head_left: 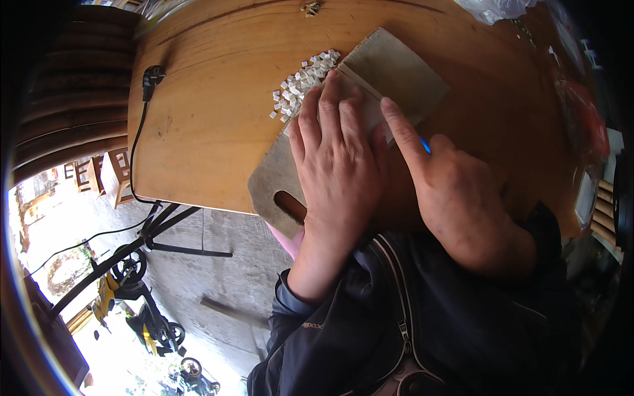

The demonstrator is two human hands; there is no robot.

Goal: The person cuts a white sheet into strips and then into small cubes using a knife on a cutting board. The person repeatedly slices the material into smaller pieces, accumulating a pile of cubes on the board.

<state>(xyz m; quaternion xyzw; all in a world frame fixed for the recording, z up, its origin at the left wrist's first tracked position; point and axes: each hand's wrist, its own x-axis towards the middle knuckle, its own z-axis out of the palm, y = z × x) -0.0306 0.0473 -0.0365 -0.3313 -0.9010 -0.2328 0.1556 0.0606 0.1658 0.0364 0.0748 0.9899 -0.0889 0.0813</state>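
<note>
My left hand [337, 165] lies with fingers extended over a pale flat piece [370, 107] on a worn board [403, 66] with a handle slot. My right hand [456, 191] is closed round a blue object [426, 144], mostly hidden, with the index finger stretched toward a narrow straight strip [358, 80] beside the left fingertips. Many small white cubes [300, 86] lie heaped along the board's left edge.
The wooden table [191, 132] bears a black plug and cable [153, 77], small scraps [310, 9], a clear plastic bag [489, 6] and red plastic packaging [584, 112]. Below left are black table legs [168, 218], chairs [115, 175] and yellow-and-black wheeled vehicles [142, 317].
</note>
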